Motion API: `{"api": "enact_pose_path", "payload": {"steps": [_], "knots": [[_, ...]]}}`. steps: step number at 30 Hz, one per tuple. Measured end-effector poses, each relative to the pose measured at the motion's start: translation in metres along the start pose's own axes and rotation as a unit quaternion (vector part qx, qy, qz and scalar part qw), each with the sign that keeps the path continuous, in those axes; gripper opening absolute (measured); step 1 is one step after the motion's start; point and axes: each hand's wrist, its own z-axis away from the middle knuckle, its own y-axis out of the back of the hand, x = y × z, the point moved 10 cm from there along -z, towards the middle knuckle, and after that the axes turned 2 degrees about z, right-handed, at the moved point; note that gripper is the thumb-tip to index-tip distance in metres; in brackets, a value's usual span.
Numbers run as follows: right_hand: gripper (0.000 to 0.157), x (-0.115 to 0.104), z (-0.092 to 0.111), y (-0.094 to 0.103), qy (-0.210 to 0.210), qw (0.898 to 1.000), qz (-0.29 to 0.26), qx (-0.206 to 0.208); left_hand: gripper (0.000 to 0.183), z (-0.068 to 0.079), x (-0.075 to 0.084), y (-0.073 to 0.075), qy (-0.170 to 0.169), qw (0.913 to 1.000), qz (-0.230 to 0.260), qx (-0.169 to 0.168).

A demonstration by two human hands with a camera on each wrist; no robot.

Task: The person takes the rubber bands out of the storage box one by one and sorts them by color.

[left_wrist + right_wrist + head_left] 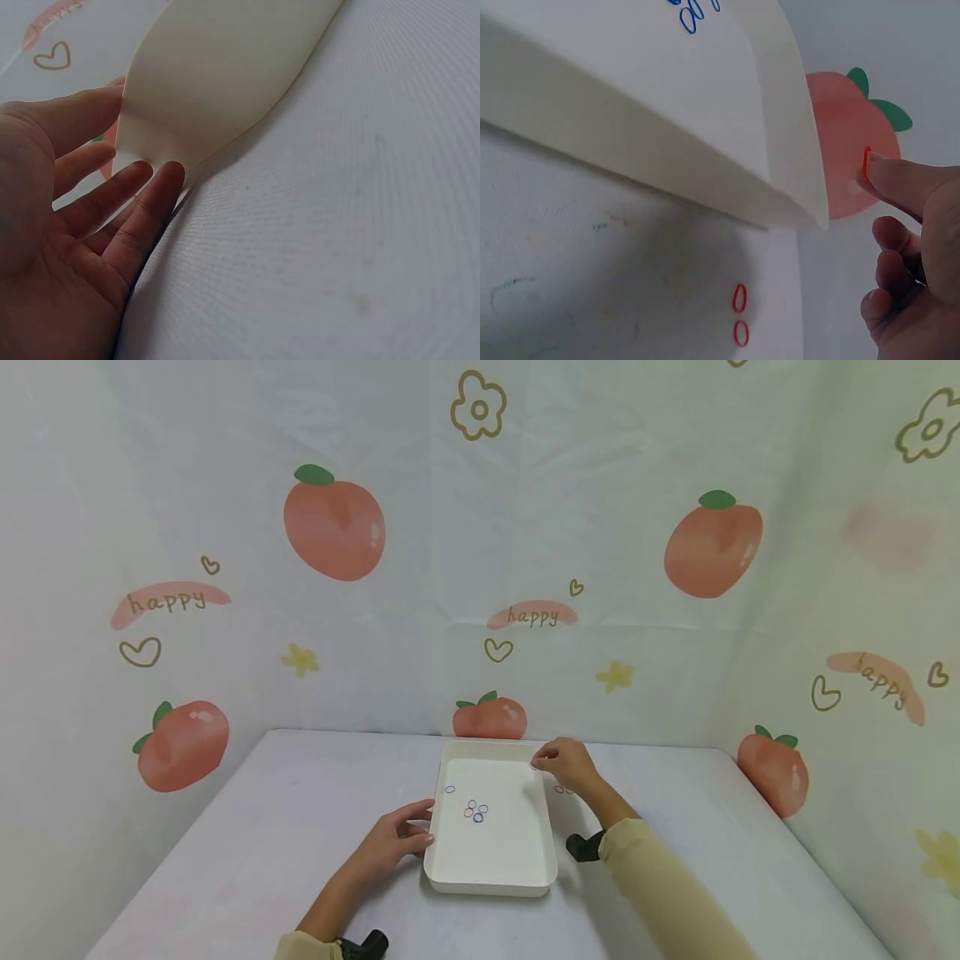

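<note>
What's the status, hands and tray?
Left hand touching tray, left side. Right hand pinching red ring near tray's far-right corner. Two red rings on table. No obstruction visible.

Getting even, diffuse light in head view, apparently from overhead; throwing soft grey shadows beside the white rectangular plastic tray (491, 889). Blurring a faded pink patch (892, 537) on the white fruit-print fabric backdrop (637, 443) near the right edge. Running dimmer in left wrist view, putting the bare left hand (82, 251) in shade. Showing a fuzzy grey shadow across the white flat tabletop (652, 270) in right wrist view, keeping the thin red oval rings (734, 298) crisp.
</note>
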Motion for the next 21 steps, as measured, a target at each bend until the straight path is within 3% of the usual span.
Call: {"api": "enact_pose_path", "payload": {"steps": [13, 21], "knots": [[0.007, 0.048, 0.017, 0.015, -0.003, 0.998, 0.024, 0.049, 0.059, 0.0, -0.003, 0.001, 0.012, 0.9999, -0.005, 0.008], [0.008, 0.068, 0.023, 0.015, -0.025, 0.997, 0.053, 0.049, 0.06, 0.001, -0.001, 0.001, 0.011, 0.9999, -0.004, 0.004]]}}
